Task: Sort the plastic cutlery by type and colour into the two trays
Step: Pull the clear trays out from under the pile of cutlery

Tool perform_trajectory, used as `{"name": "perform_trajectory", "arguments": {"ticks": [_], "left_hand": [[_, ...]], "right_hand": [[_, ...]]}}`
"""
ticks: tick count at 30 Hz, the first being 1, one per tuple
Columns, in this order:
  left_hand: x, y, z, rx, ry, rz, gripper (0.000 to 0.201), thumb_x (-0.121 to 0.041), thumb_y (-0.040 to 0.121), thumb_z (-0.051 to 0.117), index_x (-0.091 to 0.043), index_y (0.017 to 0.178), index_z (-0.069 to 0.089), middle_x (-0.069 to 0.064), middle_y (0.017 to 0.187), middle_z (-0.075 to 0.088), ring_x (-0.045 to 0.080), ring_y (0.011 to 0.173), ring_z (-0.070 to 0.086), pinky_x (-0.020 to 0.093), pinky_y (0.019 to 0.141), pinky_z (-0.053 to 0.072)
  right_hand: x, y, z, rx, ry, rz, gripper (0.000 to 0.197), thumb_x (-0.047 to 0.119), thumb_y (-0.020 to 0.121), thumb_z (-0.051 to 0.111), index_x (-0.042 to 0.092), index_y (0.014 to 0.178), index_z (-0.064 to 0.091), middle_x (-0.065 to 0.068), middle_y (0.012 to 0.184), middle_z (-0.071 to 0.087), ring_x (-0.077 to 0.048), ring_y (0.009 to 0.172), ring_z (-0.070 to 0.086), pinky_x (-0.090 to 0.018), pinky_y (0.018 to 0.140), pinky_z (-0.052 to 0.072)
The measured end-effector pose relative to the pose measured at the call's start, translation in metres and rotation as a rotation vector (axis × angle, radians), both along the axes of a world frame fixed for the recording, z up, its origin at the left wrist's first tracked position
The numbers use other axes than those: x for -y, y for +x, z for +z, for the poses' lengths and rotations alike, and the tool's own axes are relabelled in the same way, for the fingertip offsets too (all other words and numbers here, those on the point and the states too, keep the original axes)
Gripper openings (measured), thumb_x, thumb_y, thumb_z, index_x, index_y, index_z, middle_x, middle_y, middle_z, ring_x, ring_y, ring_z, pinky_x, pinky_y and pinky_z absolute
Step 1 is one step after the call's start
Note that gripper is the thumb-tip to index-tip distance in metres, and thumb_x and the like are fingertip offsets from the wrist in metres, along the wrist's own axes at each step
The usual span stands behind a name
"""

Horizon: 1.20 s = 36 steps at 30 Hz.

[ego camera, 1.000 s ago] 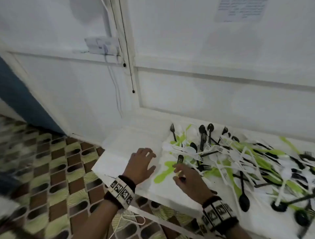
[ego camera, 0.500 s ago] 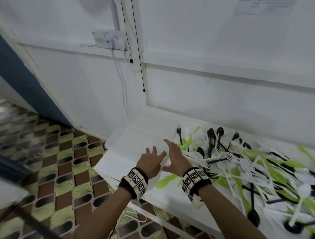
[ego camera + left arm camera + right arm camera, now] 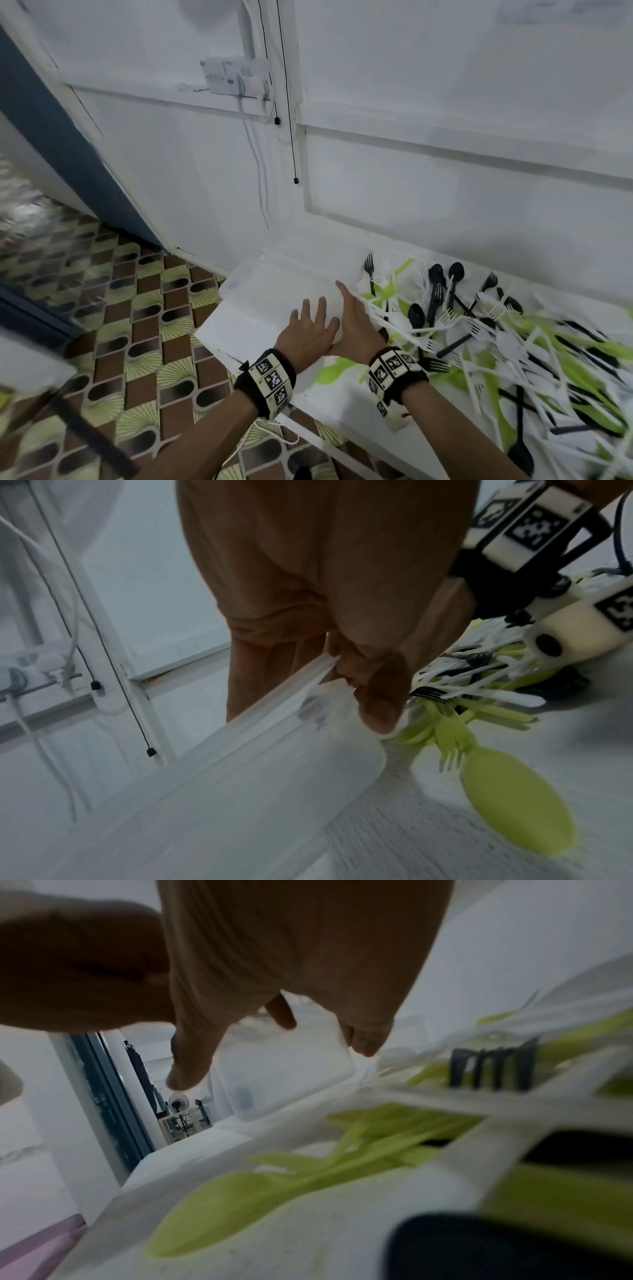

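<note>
Head looks down; blurred wrist views perhaps share tray (image 3: pixel 274 284).

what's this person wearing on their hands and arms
Both forearms are bare, with no sleeves and no gloves. The left hand and right hand each carry a black wrist strap ringed with cream blocks bearing black-and-white square marker patterns. A cream camera housing hangs under the right wrist.

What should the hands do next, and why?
Probably pull the tray out to the open table end. The left hand pinches its rim, the right hand lies flat beside it, and the cutlery is unsorted, crowding the tray's right edge.
</note>
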<state>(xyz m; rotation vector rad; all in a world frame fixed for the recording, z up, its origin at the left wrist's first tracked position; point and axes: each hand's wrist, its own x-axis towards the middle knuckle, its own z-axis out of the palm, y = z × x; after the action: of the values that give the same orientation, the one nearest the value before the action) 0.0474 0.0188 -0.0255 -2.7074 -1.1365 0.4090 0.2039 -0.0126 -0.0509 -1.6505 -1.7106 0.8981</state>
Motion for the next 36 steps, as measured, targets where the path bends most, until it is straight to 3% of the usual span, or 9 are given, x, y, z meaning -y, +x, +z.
{"name": "perform_trajectory", "arguments": {"ticks": [4, 7, 11, 14, 19, 23, 28, 33, 36], "left_hand": [[0.004, -0.008, 0.003, 0.077, 0.153, -0.144, 0.02, -0.018, 0.082, 0.07, -0.011, 0.098, 0.063, 0.027, 0.127, 0.066, 0.05, 0.097, 0.07, 0.051, 0.063, 0.061], [0.004, -0.016, 0.009, 0.148, 0.202, -0.233, 0.026, -0.009, 0.085, 0.055, -0.01, 0.109, 0.065, 0.025, 0.13, 0.064, 0.048, 0.097, 0.07, 0.047, 0.062, 0.06], [-0.013, -0.034, 0.048, 0.359, 0.277, -0.283, 0.052, -0.001, 0.078, 0.063, -0.006, 0.13, 0.054, 0.024, 0.139, 0.059, 0.044, 0.103, 0.069, 0.044, 0.063, 0.061], [-0.031, -0.055, 0.092, 0.541, 0.263, -0.16, 0.067, 0.003, 0.068, 0.076, -0.005, 0.132, 0.062, 0.018, 0.146, 0.055, 0.036, 0.106, 0.071, 0.041, 0.057, 0.061], [-0.068, -0.111, 0.141, 0.9, 0.226, 0.068, 0.063, 0.013, 0.085, 0.05, -0.01, 0.144, 0.049, 0.007, 0.158, 0.041, 0.027, 0.074, 0.069, 0.042, 0.065, 0.061], [-0.099, -0.158, 0.122, 1.295, 0.129, 0.208, 0.055, 0.01, 0.097, 0.033, -0.017, 0.142, 0.05, 0.0, 0.15, 0.048, 0.017, 0.111, 0.068, 0.047, 0.087, 0.06], [-0.117, -0.18, 0.098, 1.585, 0.023, 0.356, 0.047, 0.004, 0.104, 0.024, -0.012, 0.138, 0.053, 0.004, 0.143, 0.053, 0.018, 0.111, 0.068, 0.048, 0.086, 0.06], [-0.13, -0.199, 0.089, 1.854, -0.106, 0.49, 0.04, -0.005, 0.109, 0.022, -0.013, 0.134, 0.052, 0.006, 0.142, 0.053, 0.027, 0.107, 0.07, 0.04, 0.078, 0.062], [-0.135, -0.204, 0.073, 2.015, -0.295, 0.601, 0.037, -0.002, 0.109, 0.026, -0.007, 0.136, 0.051, 0.009, 0.142, 0.055, 0.024, 0.101, 0.073, 0.033, 0.07, 0.064]], "right_hand": [[-0.004, -0.01, -0.007, -0.113, 0.035, -0.054, 0.134, 0.034, 0.066, 0.091, 0.048, 0.152, -0.011, 0.009, 0.165, 0.006, -0.017, 0.152, 0.019, -0.041, 0.121, 0.03], [-0.001, -0.019, -0.012, -0.176, -0.023, -0.16, 0.148, 0.043, 0.053, 0.096, 0.057, 0.15, -0.014, -0.002, 0.161, 0.025, -0.021, 0.148, 0.033, -0.044, 0.116, 0.037], [-0.005, -0.024, -0.008, -0.092, -0.051, -0.17, 0.154, 0.035, 0.056, 0.094, 0.04, 0.154, -0.025, -0.006, 0.159, 0.021, -0.017, 0.149, 0.024, -0.032, 0.11, 0.034], [-0.007, -0.025, -0.005, 0.007, -0.068, -0.176, 0.145, 0.048, 0.052, 0.085, 0.022, 0.159, -0.008, -0.006, 0.157, 0.018, -0.021, 0.15, 0.021, -0.035, 0.115, 0.034], [0.009, -0.016, 0.0, -0.009, 0.03, -0.224, 0.129, 0.052, 0.048, 0.08, 0.021, 0.156, 0.016, 0.001, 0.148, 0.029, -0.014, 0.14, 0.035, -0.032, 0.109, 0.039], [0.018, -0.012, 0.005, -0.108, 0.154, -0.262, 0.125, 0.048, 0.052, 0.088, 0.023, 0.154, 0.02, 0.007, 0.145, 0.037, -0.002, 0.137, 0.038, -0.027, 0.105, 0.041], [0.01, -0.029, 0.013, -0.232, 0.132, -0.241, 0.13, 0.045, 0.055, 0.091, 0.022, 0.158, 0.015, 0.009, 0.153, 0.034, 0.0, 0.143, 0.032, -0.019, 0.108, 0.037], [0.008, -0.04, 0.009, -0.334, 0.085, -0.261, 0.127, 0.019, 0.063, 0.096, 0.022, 0.158, 0.012, 0.01, 0.156, 0.03, 0.014, 0.142, 0.026, -0.012, 0.108, 0.034], [0.009, -0.045, 0.01, -0.319, 0.072, -0.256, 0.13, 0.024, 0.062, 0.097, 0.025, 0.159, 0.01, 0.015, 0.157, 0.027, 0.013, 0.142, 0.024, -0.009, 0.105, 0.033]]}}
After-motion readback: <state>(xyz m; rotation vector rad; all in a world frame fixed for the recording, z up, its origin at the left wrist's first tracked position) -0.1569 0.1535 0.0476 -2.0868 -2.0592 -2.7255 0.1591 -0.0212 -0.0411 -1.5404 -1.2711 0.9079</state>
